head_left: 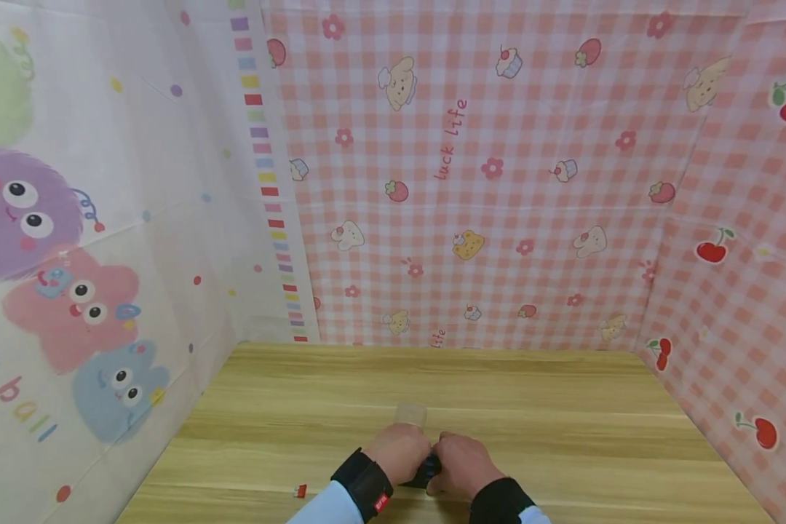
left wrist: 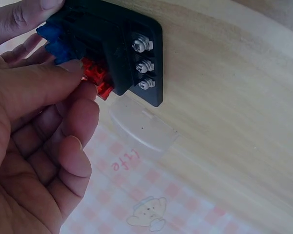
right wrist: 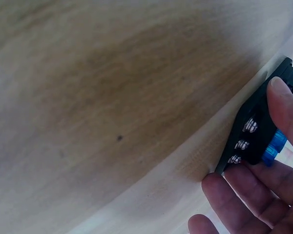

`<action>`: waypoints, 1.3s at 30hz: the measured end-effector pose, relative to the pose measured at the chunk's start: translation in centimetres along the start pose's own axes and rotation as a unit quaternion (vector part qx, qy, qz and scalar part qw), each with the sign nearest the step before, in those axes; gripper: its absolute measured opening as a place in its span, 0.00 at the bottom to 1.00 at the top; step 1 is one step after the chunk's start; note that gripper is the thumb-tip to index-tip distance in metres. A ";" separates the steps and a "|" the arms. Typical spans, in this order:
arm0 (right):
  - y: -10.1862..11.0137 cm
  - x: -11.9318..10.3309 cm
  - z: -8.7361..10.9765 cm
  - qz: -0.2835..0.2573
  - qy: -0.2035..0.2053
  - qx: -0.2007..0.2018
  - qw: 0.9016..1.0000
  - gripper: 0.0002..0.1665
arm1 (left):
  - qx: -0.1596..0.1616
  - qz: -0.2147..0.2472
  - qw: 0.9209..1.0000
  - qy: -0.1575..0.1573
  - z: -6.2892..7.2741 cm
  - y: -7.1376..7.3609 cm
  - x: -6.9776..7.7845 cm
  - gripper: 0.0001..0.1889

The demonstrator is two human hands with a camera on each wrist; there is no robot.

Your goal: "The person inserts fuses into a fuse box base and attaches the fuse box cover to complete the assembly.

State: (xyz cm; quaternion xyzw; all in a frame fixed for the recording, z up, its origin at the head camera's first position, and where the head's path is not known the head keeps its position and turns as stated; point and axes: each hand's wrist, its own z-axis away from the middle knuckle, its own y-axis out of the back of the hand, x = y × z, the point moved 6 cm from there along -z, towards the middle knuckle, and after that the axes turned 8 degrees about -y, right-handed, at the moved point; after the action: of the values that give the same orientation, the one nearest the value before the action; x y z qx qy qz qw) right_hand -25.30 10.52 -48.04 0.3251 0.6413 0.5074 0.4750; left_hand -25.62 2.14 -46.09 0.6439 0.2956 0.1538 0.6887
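Observation:
A black fuse block with screw terminals along its edge rests on the wooden table. In the left wrist view, blue blade fuses and red blade fuses sit along its middle. My left hand pinches a red fuse at the block between thumb and index finger; the fingertips partly cover it. From the other side my right hand grips the block's ends, its thumb on one end and fingers at the other in the right wrist view. Both hands hide most of the block in the head view.
A clear plastic cover lies on the table just beyond the left hand. To the left of the left forearm lies a small red piece, probably a fuse. Printed cloth walls stand behind and at both sides.

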 end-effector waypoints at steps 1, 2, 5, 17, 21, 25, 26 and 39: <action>0.0 0.0 0.0 0.000 -0.001 -0.001 1.000 0.17 | 0.000 0.001 1.000 0.000 0.0 0.0 0.0 0.07; 0.0 0.0 0.0 0.000 -0.002 -0.002 1.000 0.17 | 0.000 0.001 1.000 0.000 -0.1 -0.1 0.0 0.07; 0.0 0.0 -0.1 0.001 -0.005 -0.010 1.000 0.17 | 0.002 0.009 1.000 0.006 -0.1 -0.2 -0.1 0.07; 0.0 0.2 -0.2 -0.002 -0.005 -0.017 1.000 0.18 | -0.008 0.040 0.999 0.012 -0.5 -0.6 -0.5 0.07; 0.0 0.2 -0.2 0.000 -0.005 -0.016 1.000 0.18 | 0.004 0.034 0.999 0.003 -0.4 -0.6 -0.4 0.06; 0.0 0.0 -0.2 0.007 -0.002 -0.013 1.000 0.19 | 0.010 0.039 0.999 -0.009 -0.1 -0.7 -0.5 0.06; -0.1 0.0 -0.2 0.009 -0.002 -0.011 1.000 0.20 | 0.009 0.042 0.999 -0.012 0.0 -0.8 -0.6 0.06; 0.0 0.0 -0.2 0.021 -0.009 -0.011 1.000 0.20 | 0.014 0.045 0.999 -0.026 0.1 -1.2 -0.7 0.06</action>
State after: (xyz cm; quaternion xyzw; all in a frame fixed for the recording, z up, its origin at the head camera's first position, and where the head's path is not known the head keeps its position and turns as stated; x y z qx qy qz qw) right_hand -25.53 10.45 -48.08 0.3376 0.6249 0.5209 0.4735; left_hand -26.33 1.52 -47.07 0.6700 0.2509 0.1637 0.6792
